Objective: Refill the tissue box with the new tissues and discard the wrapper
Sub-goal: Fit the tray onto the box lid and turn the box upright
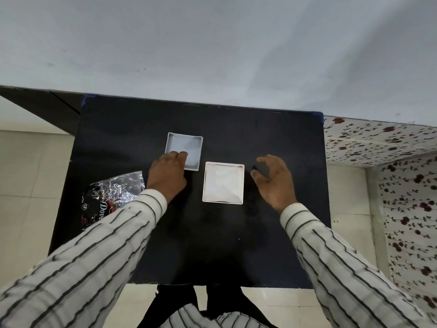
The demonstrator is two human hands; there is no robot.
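At the left edge of the black bench [142, 233] lies the crinkled, shiny wrapper [111, 197], partly hanging past the rim; its near end is covered by the striped left sleeve [94, 252], and only part of its lettering can be read. Just right of it, the left hand [166, 177] reaches onto the near left corner of an upturned white lid [186, 144], fingers curled over its rim. Whether they pinch the wall or only rest on it cannot be told, since the hand hides that corner. The lid's inside looks bare and greyish. Beside it, closer to the person and apart from it, stands the open tissue box [242, 183], square and white-walled, with white tissues [223, 183] lying inside. How full the stack is cannot be made out from above. Right of the box, not touching it, the right hand [274, 181] hovers with fingers loosely spread and bent, holding nothing; a dark patch between thumb and fingers blends into the bench. At the far right, a flowered surface [402, 185] is cut off by the frame.
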